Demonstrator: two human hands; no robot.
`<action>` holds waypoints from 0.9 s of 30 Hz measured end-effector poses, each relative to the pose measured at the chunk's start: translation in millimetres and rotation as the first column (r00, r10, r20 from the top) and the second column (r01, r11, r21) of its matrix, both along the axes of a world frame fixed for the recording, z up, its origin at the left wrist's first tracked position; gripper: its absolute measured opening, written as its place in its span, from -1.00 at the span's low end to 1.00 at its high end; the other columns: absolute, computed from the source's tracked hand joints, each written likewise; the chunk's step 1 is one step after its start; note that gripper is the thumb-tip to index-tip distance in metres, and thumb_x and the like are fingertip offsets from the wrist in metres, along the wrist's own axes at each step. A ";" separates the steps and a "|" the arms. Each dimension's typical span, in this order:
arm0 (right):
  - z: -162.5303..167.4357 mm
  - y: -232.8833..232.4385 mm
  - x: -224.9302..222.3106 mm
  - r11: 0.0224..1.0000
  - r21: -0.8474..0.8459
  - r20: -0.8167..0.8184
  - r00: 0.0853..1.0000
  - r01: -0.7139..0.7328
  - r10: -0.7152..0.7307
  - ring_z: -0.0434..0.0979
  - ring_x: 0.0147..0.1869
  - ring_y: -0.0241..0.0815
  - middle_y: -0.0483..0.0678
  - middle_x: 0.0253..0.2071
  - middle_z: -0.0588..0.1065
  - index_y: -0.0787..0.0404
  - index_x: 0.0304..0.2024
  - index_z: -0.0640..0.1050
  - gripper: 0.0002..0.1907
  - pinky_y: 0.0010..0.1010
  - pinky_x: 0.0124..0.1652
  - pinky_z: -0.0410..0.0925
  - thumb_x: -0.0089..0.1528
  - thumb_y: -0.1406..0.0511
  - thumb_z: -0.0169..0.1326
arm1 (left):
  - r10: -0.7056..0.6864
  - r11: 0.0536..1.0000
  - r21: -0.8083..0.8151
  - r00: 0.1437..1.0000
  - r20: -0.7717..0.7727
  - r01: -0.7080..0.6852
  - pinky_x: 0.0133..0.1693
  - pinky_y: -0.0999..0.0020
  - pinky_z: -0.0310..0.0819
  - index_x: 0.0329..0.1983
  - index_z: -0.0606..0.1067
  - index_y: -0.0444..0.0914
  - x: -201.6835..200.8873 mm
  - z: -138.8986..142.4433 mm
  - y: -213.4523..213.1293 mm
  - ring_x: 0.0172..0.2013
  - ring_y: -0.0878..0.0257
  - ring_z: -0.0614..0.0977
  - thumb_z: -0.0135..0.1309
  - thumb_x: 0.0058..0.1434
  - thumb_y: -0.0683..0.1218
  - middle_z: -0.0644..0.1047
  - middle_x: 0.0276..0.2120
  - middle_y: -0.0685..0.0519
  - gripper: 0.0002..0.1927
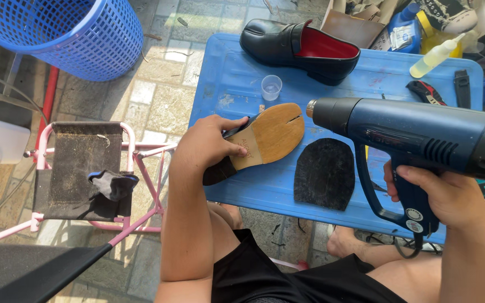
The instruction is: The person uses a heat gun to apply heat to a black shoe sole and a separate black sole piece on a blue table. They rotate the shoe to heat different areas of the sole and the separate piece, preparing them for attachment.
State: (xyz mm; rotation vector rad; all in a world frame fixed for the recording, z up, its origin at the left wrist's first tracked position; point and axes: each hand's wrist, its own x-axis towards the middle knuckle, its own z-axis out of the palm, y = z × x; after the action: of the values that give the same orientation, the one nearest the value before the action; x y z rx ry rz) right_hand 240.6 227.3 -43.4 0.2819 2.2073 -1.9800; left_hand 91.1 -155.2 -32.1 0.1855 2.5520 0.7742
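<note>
Left hand [209,147] grips the upturned shoe [259,140]; right hand [442,193] grips the heat gun [405,132]. Keep the nozzle off the tan sole (rubber patch [325,174] waits on the bench [225,84]).

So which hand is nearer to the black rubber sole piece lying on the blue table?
Right. The right hand, gripping the heat gun, is just right of the sole piece; the left hand holds the upturned shoe farther off, up-left.

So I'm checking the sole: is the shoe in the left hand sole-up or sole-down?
Sole-up: the left hand holds the shoe with its tan sole facing the camera.
</note>
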 end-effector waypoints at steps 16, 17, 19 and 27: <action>-6.6 -34.1 21.6 0.938 -0.183 -0.174 0.948 -0.296 0.265 0.54 -0.36 -0.19 0.05 -0.32 0.53 0.37 0.17 0.43 -0.52 -0.38 -0.37 0.45 0.19 0.42 0.15 | 0.153 0.987 0.057 0.988 0.001 -0.153 -0.04 0.21 0.52 0.21 0.51 0.12 33.6 7.8 -20.3 -0.12 0.03 0.70 0.34 -0.03 0.05 0.65 -0.07 -0.09 -0.34; -6.2 -34.4 22.7 0.935 -0.182 -0.177 0.945 -0.306 0.275 0.54 -0.37 -0.19 0.07 -0.31 0.53 0.37 0.19 0.42 -0.50 -0.39 -0.39 0.46 0.20 0.43 0.17 | 0.166 0.984 0.056 0.986 0.024 -0.167 -0.04 0.22 0.53 0.21 0.51 0.10 32.5 8.3 -25.7 -0.14 0.04 0.71 0.34 -0.04 0.04 0.66 -0.10 -0.11 -0.34; -4.8 -33.6 23.1 0.945 -0.153 -0.155 0.952 -0.288 0.264 0.54 -0.38 -0.20 0.07 -0.31 0.53 0.37 0.18 0.43 -0.51 -0.39 -0.41 0.47 0.19 0.44 0.17 | 0.157 0.979 0.122 0.987 0.047 -0.161 -0.06 0.23 0.55 0.23 0.50 0.11 33.2 7.5 -33.6 -0.15 0.05 0.73 0.33 -0.05 0.05 0.68 -0.11 -0.12 -0.31; 5.2 -29.3 -1.4 0.983 -0.028 -0.167 0.970 -0.182 0.175 0.55 -0.33 -0.14 0.09 -0.28 0.52 0.39 0.10 0.47 -0.62 -0.36 -0.32 0.46 0.24 0.39 0.10 | 0.020 1.000 0.009 0.999 0.034 -0.020 -0.07 0.21 0.50 0.41 0.30 0.28 51.6 -1.9 -52.4 -0.14 0.01 0.66 0.39 -0.14 0.13 0.63 -0.15 -0.13 -0.03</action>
State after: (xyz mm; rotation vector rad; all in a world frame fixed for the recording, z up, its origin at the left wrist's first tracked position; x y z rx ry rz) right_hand 239.3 198.0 -38.2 -0.0866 2.1934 -2.0130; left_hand 142.7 -207.7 -34.1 0.1488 2.5222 0.7905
